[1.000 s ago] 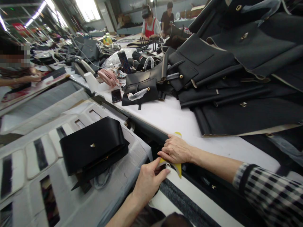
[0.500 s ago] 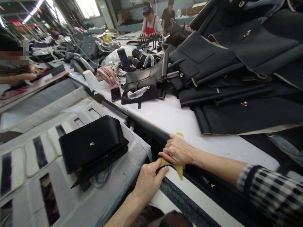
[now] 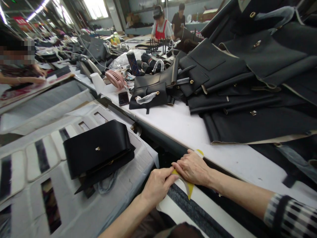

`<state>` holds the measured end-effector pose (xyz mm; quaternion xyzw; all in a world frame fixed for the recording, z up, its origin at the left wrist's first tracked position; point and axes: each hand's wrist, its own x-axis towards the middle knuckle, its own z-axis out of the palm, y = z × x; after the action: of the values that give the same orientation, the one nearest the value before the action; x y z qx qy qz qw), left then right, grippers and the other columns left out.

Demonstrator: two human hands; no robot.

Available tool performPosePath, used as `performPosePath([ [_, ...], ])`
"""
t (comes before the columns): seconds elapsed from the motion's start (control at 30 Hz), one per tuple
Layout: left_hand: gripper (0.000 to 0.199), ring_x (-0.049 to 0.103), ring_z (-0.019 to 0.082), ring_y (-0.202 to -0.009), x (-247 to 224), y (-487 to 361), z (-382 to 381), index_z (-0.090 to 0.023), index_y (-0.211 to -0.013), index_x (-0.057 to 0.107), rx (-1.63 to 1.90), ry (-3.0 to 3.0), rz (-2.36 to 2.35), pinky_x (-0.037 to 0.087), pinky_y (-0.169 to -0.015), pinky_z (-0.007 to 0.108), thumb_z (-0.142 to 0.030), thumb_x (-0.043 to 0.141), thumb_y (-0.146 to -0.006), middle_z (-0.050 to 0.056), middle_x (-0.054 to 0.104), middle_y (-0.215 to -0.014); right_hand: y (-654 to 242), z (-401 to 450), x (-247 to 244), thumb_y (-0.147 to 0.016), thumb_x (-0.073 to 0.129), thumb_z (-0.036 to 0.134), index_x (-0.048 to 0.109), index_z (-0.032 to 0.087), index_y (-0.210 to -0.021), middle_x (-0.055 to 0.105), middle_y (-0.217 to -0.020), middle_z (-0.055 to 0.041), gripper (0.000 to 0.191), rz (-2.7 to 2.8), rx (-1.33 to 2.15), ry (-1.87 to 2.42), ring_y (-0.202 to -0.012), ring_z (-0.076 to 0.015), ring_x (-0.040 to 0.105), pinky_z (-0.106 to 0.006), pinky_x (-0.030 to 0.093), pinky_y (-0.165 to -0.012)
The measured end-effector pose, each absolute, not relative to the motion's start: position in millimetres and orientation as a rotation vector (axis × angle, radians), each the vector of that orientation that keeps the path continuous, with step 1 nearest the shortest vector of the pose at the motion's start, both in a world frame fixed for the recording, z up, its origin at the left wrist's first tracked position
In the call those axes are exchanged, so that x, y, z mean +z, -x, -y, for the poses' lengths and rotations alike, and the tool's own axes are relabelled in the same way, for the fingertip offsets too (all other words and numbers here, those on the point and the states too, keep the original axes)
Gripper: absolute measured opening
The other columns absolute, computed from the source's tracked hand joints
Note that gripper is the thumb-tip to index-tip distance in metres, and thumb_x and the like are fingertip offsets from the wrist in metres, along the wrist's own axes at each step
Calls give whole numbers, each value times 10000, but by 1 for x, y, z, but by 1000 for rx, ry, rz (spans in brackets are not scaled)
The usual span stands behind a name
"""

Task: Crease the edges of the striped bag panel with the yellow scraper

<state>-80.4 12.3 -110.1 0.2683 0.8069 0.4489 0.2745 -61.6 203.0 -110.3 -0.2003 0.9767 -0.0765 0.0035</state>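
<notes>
"Right hand [image 3: 194,168] has its grip clamped on that curved yellow piece [image 3: 190,190], doesn't it?"

"Yes, fingers curled over its middle, so one end pokes out above the knuckles and the pointed end below."

"And the left hand [image 3: 158,185]?"

"Thumb and forefinger together, seemingly on the end of the dark-banded white panel [image 3: 214,211]. Whether they catch the yellow edge too, I can't tell."

"Why so close together?"

"Probably to steady the spot where the two pieces meet. The panel slants toward the lower right, beside the table [image 3: 170,132]; what bears it is hidden."

"Why's the black handbag [image 3: 104,145] over on the left?"

"It lies clasp up on the sheet-covered surface [image 3: 138,160], well apart from the hands, which likely gives them room. Black leather pieces [image 3: 260,124] are heaped on the table, perhaps to be within the right arm's reach."
</notes>
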Motion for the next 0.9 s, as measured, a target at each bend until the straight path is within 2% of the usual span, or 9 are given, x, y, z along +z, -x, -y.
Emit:
performPosePath([
  [0.13, 474, 588, 168, -806, -127, 86, -13, -138, -918, 690, 1591, -264, -1615, 414, -737, 262, -547, 451, -924, 35, 683, -864, 51, -201, -105, -1023, 255, 360, 616, 191, -645, 692, -647, -49, 549, -3050, -258, 536, -572, -154, 539, -369, 134, -647],
  [0.23, 462, 602, 175, -848, -137, 88, -15, -120, -1011, 697, 1692, -80, -1395, 424, -788, 277, -539, 559, -873, 59, 694, -911, 47, -204, -104, -1025, 258, 358, 614, 189, -650, 692, -652, -49, 544, -3027, -282, 498, -570, -150, 533, -366, 137, -646],
  [0.37, 400, 596, 162, -809, -138, 96, -18, -119, -1024, 714, 1658, -137, -1294, 417, -756, 265, -462, 651, -827, 62, 697, -906, 45, -207, -109, -1022, 279, 347, 605, 188, -642, 678, -631, -49, 525, -3017, -309, 458, -573, -150, 523, -370, 144, -651],
  [0.57, 354, 592, 162, -800, -137, 116, -25, -135, -992, 747, 1492, -273, -1341, 417, -735, 260, -409, 683, -777, 50, 711, -886, 46, -207, -112, -1023, 251, 344, 601, 190, -673, 672, -643, -43, 518, -3020, -276, 442, -603, -162, 541, -370, 165, -659],
  [0.7, 349, 599, 172, -825, -138, 117, -31, -143, -1017, 748, 1397, -349, -1443, 425, -775, 279, -364, 670, -759, 56, 726, -927, 38, -220, -106, -1025, 236, 363, 622, 185, -673, 690, -679, -50, 552, -2962, -296, 398, -636, -162, 576, -357, 212, -668],
  [0.8, 363, 600, 180, -839, -137, 115, -33, -149, -1042, 743, 1382, -413, -1498, 433, -785, 290, -377, 657, -774, 59, 727, -945, 20, -245, -95, -1001, 256, 473, 656, 192, -734, 695, -726, -72, 557, -2916, -259, 22, -678, -192, 595, -342, 253, -656],
  [0.9, 369, 600, 181, -861, -137, 113, -32, -154, -1002, 747, 1421, -414, -1518, 438, -805, 279, -422, 705, -751, 50, 719, -909, -9, -274, -74, -932, 279, 653, 641, 194, -775, 675, -767, -73, 605, -2724, -514, -467, -697, -201, 585, -328, 326, -647],
])
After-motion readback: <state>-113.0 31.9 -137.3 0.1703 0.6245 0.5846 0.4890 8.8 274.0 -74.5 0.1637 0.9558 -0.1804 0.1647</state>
